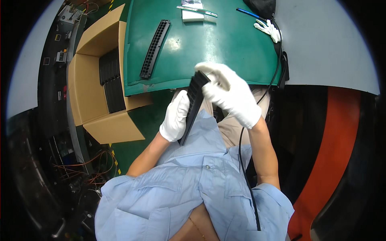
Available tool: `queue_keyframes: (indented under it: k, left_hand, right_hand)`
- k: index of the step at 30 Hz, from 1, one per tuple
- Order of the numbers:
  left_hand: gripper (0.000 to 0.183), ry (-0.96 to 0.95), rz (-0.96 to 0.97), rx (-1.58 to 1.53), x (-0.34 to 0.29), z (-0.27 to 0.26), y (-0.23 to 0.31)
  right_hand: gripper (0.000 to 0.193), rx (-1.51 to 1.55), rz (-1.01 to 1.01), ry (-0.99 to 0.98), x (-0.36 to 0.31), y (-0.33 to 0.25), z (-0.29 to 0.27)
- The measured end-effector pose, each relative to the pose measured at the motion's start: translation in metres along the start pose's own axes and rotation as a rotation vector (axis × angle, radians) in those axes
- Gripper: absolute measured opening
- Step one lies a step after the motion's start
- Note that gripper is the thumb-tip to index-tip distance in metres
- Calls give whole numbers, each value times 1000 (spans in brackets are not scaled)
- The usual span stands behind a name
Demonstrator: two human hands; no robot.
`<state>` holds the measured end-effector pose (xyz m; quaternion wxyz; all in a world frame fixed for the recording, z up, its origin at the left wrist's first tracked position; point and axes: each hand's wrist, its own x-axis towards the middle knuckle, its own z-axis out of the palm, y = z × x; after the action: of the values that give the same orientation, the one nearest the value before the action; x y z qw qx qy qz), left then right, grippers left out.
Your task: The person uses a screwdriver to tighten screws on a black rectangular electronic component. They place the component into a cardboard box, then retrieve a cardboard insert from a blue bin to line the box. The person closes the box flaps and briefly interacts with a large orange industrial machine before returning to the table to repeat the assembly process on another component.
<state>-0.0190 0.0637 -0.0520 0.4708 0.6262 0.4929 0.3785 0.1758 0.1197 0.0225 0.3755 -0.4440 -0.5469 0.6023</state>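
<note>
A long black ribbed plastic part (195,100) is held upright at a slant in front of my body, near the table's front edge. My left hand (176,116), in a white glove, wraps round its lower half. At its top end is my gloved right hand (229,90), with the thumb and fingers curled about the tip. A similar black plastic part with a grid of cells (155,49) lies on the green table (189,48), to the left and beyond my hands.
To the left, an open cardboard box (90,88) holds several black parts. Farther back on the table are a pen (197,11) on a small white block (192,17), a blue pen (250,14) and a spare white glove (268,29). A black cable (241,144) runs down past my right arm.
</note>
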Motion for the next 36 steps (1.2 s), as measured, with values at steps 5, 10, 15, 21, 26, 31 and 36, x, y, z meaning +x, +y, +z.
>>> queue_keyframes:
  k: [5,10,15,21,26,31,36]
  left_hand:
    - [63,139,-322,-502,13,9,38]
    - [67,274,-323,-480,15,11,51]
    - [68,240,-335,-496,10,20,58]
    - [68,178,-294,-447,7,22,57]
    - [68,160,-330,-521,10,17,55]
    - [70,111,-301,-390,3,24,60]
    - [73,60,-338,-348,1,25,63]
  right_hand:
    - [51,-354,-109,-50,-15,0,25]
    - [34,-334,-70,10,-36,-17,16]
    - [10,-618,-434,-22,-31,-7,-2]
    - [25,-916,-628,-201,-38,-6,-13]
    - [27,-882,-642,-266,-64,9,-16]
    - [30,-864,-689,-148,-55,-6,-18]
    - [32,-957,-676,-126,-47,-2,-20]
